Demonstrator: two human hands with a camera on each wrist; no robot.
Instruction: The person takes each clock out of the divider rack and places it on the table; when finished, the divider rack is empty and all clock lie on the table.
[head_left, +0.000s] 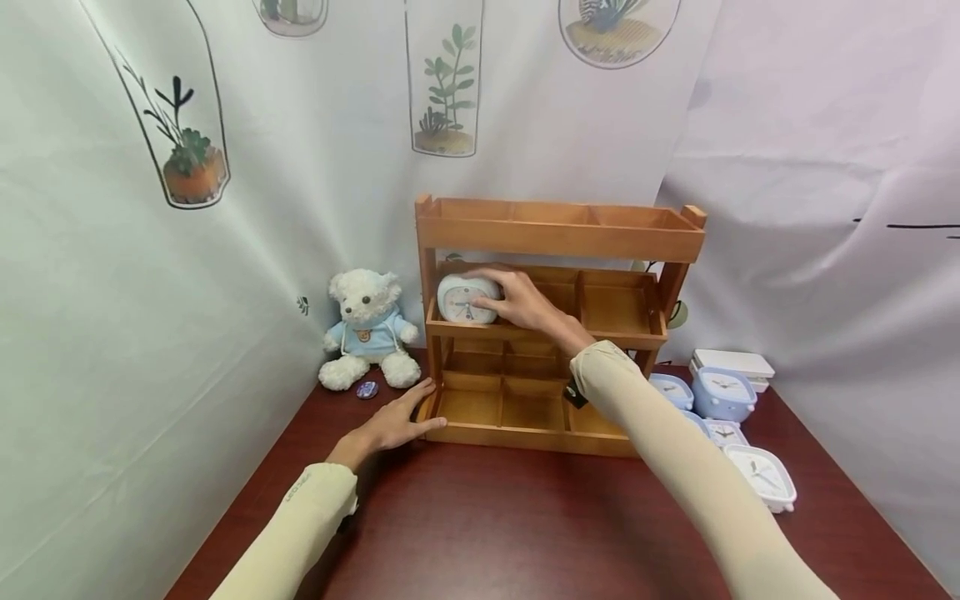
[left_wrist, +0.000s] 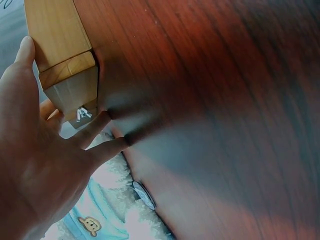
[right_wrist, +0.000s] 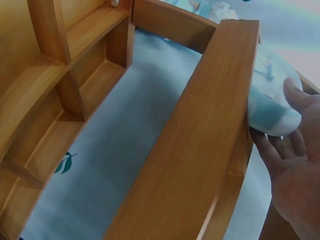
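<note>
On the left of the middle tier of a wooden three-tier rack [head_left: 558, 243] is a white alarm clock [head_left: 459, 298], its dial facing forward. My right hand [head_left: 522, 302] grips it from the right, thumb over the front and fingers over the top. In the right wrist view, the clock [right_wrist: 272, 95] shows beyond a wooden board, between my thumb and fingers. My left hand [head_left: 392, 422] rests with spread, straight fingers against the rack's lower left corner. The left wrist view shows that wooden corner [left_wrist: 62, 37] beside the thumb, with fingertips [left_wrist: 117, 143] low by the tabletop.
A white teddy bear [head_left: 367, 333] in a blue hoodie sits left of the rack, a small round blue-patterned disc [head_left: 367, 390] before it. Several blue and white clocks [head_left: 761, 475] and a white box [head_left: 731, 367] stand at the right. Dividers split the rack's tiers.
</note>
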